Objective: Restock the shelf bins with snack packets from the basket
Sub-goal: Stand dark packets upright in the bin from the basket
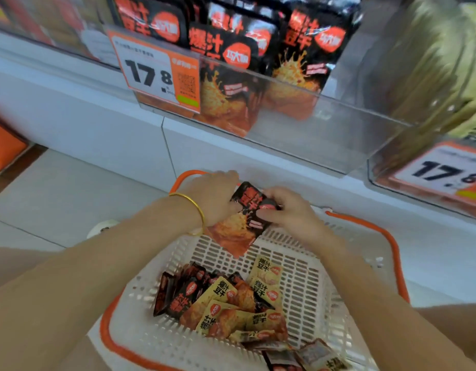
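Note:
Both hands hold black-and-orange snack packets (240, 223) above the far end of the white basket (306, 266). My left hand (212, 196), with a gold bangle on its wrist, grips their left side. My right hand (287, 210) pinches their right side with curled fingers. How many packets are in the bunch I cannot tell. Several more black and yellow packets (226, 301) lie in the basket bottom. Above, a clear shelf bin (285, 121) holds upright black packets (231, 70) of the same kind.
The basket has an orange rim and handle (392, 245). An orange price tag "17.8" (156, 73) hangs on the bin front. A neighbouring bin (432, 76) at right holds yellow-green packets, with a second price tag (445, 172). White shelf base and pale floor lie to the left.

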Available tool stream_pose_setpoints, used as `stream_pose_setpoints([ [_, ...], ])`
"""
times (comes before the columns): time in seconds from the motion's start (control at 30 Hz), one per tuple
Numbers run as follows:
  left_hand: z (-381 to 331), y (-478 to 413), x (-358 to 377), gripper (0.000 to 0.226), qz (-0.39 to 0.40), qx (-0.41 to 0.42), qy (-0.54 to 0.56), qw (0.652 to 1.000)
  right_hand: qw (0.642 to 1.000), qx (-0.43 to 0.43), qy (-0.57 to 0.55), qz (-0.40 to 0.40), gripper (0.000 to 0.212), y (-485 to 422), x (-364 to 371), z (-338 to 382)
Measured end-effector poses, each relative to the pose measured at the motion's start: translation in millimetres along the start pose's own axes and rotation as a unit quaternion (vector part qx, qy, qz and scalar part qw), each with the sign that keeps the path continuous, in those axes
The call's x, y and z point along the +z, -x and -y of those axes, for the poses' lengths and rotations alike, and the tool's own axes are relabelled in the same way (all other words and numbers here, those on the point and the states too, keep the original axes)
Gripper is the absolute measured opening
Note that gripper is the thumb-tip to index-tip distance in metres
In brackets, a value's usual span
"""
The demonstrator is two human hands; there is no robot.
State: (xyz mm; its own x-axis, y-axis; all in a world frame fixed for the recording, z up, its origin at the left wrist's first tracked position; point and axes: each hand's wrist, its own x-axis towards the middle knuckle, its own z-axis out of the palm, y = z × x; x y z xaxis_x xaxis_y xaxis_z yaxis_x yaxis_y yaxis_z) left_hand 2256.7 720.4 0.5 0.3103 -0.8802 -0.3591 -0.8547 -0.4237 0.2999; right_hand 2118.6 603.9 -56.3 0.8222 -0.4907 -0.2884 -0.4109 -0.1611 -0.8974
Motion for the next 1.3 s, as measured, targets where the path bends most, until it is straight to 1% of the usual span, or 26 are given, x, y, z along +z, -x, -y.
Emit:
stream_pose_setpoints([
  [0.1, -17.5, 3.7, -18.0, 0.022, -0.059, 0.034, 0.110, 0.992, 0.984, -0.013, -0.172, -0.036, 0.019, 28.0, -12.5, 31.2],
  [0.17, -28.4, 8.8, -33.2, 0.021, -0.104, 0.068, 0.180, 0.976, 0.963, -0.010, -0.261, -0.069, 0.019, 45.3, -18.3, 47.3],
  [0.2, -33.0, 10.8, -40.5, 0.018, -0.117, 0.090, 0.226, 0.963, 0.956, -0.009, -0.283, -0.074, 0.020, 53.6, -20.2, 55.4],
  [0.27, -42.9, 18.4, -57.2, 0.014, -0.143, 0.131, 0.296, 0.935, 0.958, -0.021, -0.279, -0.063, 0.021, 69.5, -23.5, 74.8],
  [0.33, -47.4, 26.1, -74.1, 0.013, -0.161, 0.164, 0.344, 0.910, 0.968, -0.046, -0.240, -0.061, 0.020, 79.8, -28.3, 98.1],
  [0.4, -49.2, 30.6, -88.0, 0.010, -0.202, 0.185, 0.372, 0.887, 0.974, -0.084, -0.189, -0.095, 0.023, 84.1, -36.8, 125.7],
  [0.43, -48.2, 30.9, -93.1, 0.011, -0.245, 0.187, 0.384, 0.870, 0.972, -0.109, -0.164, -0.126, 0.025, 83.9, -43.0, 139.6],
  [0.5, -44.5, 30.5, -99.7, 0.014, -0.364, 0.192, 0.394, 0.822, 0.957, -0.167, -0.126, -0.199, 0.029, 81.0, -55.8, 167.1],
  [0.53, -41.4, 29.7, -101.3, 0.013, -0.427, 0.196, 0.360, 0.806, 0.947, -0.195, -0.099, -0.236, 0.027, 76.7, -62.9, 178.1],
  [0.57, -39.5, 30.2, -102.5, 0.018, -0.481, 0.200, 0.287, 0.804, 0.936, -0.216, -0.062, -0.270, 0.024, 71.5, -69.5, 188.2],
  [0.6, -35.3, 28.4, -102.5, 0.024, -0.515, 0.202, 0.192, 0.811, 0.929, -0.223, -0.012, -0.297, 0.021, 62.3, -76.2, 195.9],
  [0.63, -29.9, 25.0, -101.4, 0.029, -0.529, 0.200, 0.105, 0.818, 0.922, -0.222, 0.044, -0.315, 0.020, 53.2, -80.5, 202.6],
  [0.67, -25.3, 21.7, -99.3, 0.035, -0.523, 0.193, 0.044, 0.829, 0.916, -0.208, 0.102, -0.328, 0.019, 41.5, -84.7, 205.4],
  [0.7, -21.3, 18.5, -96.4, 0.040, -0.507, 0.181, 0.006, 0.843, 0.912, -0.184, 0.153, -0.333, 0.022, 28.8, -88.3, 206.1],
  [0.77, -18.7, 14.7, -88.8, 0.049, -0.465, 0.151, -0.039, 0.872, 0.915, -0.126, 0.212, -0.320, 0.031, 6.4, -91.4, 202.9],
  [0.8, -18.3, 13.1, -85.4, 0.052, -0.451, 0.140, -0.058, 0.879, 0.919, -0.106, 0.218, -0.312, 0.036, -1.5, -91.1, 200.5],
  [0.87, -17.6, 11.5, -83.4, 0.054, -0.444, 0.132, -0.083, 0.882, 0.919, -0.078, 0.225, -0.315, 0.043, -14.1, -91.9, 193.0],
  [0.97, -16.9, 10.6, -84.6, 0.053, -0.450, 0.129, -0.088, 0.879, 0.906, -0.009, 0.295, -0.303, 0.043, -22.5, -91.0, 182.6],
  [1.0, -17.3, 10.5, -84.0, 0.052, -0.452, 0.130, -0.088, 0.878, 0.909, 0.006, 0.296, -0.294, 0.041, -24.1, -90.8, 180.7],
  [1.1, -18.4, 9.9, -81.9, 0.051, -0.455, 0.133, -0.094, 0.875, 0.927, 0.016, 0.248, -0.281, 0.028, -29.0, -90.4, 180.7],
  [1.17, -18.8, 9.3, -82.1, 0.050, -0.460, 0.136, -0.096, 0.872, 0.932, 0.023, 0.232, -0.278, 0.023, -30.6, -88.6, 183.1],
  [1.3, -16.9, 7.4, -82.5, 0.049, -0.463, 0.140, -0.103, 0.869, 0.937, 0.048, 0.221, -0.267, 0.040, -35.3, -86.2, 181.2],
])
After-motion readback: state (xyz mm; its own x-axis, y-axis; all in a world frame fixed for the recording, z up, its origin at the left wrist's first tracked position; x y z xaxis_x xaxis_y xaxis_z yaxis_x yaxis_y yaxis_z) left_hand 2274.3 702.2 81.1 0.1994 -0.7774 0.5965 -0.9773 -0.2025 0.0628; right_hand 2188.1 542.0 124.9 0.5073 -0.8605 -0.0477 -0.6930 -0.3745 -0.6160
